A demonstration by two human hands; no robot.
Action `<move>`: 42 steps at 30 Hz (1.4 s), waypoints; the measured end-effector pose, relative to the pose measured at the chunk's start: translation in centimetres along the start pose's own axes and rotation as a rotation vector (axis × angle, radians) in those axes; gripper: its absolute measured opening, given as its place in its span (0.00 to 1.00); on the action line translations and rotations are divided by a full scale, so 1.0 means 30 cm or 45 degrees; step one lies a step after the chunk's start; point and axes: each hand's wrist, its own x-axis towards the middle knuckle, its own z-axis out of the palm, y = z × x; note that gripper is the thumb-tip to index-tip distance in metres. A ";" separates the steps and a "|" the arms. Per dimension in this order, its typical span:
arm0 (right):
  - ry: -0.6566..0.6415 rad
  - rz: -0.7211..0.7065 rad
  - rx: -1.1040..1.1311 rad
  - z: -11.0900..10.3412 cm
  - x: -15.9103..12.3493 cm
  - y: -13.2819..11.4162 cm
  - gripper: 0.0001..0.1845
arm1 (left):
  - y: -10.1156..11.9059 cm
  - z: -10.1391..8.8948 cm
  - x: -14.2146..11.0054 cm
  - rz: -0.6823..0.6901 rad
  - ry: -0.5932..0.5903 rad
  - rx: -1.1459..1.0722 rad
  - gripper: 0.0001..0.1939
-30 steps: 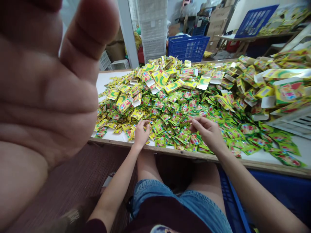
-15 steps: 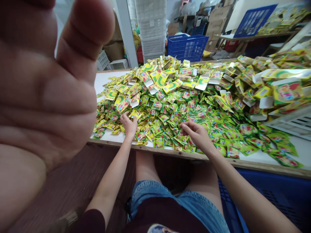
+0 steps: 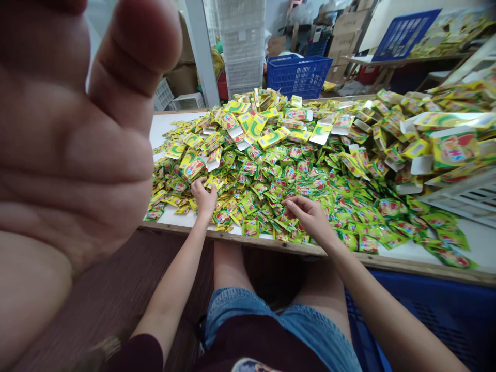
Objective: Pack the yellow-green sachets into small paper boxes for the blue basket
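Observation:
My left hand (image 3: 204, 198) reaches into the left part of a heap of small green and yellow sachets (image 3: 279, 181), its thumb apart from its fingers. A yellow sachet (image 3: 214, 182) lies just beyond the thumb; I cannot see a firm hold on it. Over the middle of the heap is my right hand (image 3: 306, 213), with thumb and fingertips closed together in a pinch. Whatever they hold, if anything, is hidden among the sachets. Yellow printed small boxes (image 3: 256, 126), some with white flaps raised, lie on the heap behind both hands.
Another hand (image 3: 77, 139), very close to the camera, covers the left side. A wooden edge (image 3: 271, 244) borders the white tabletop. A white crate (image 3: 465, 194) with boxes stands at right. Behind are a blue basket (image 3: 298, 77) and stacked white crates (image 3: 244, 51); a blue crate (image 3: 437, 310) sits below right.
My left hand has moved left along the sachets, mostly in the first half second. My right hand has shifted slightly left, still pinched. The large close hand stays at the left.

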 end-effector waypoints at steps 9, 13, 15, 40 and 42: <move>-0.004 0.027 0.004 -0.002 0.000 0.037 0.21 | -0.033 0.019 0.014 -0.151 0.025 -0.125 0.19; -0.012 0.023 0.023 -0.001 0.000 0.061 0.20 | -0.055 0.026 0.019 -0.248 -0.024 -0.236 0.19; -0.015 0.027 0.030 -0.001 0.000 0.076 0.19 | -0.064 0.025 0.022 -0.288 -0.026 -0.285 0.19; -0.017 0.063 0.115 0.000 -0.014 0.113 0.18 | -0.085 0.036 0.029 -0.556 -0.057 -0.534 0.14; -0.006 0.062 0.114 0.005 -0.016 0.112 0.19 | -0.082 0.034 0.021 -0.555 -0.085 -0.517 0.13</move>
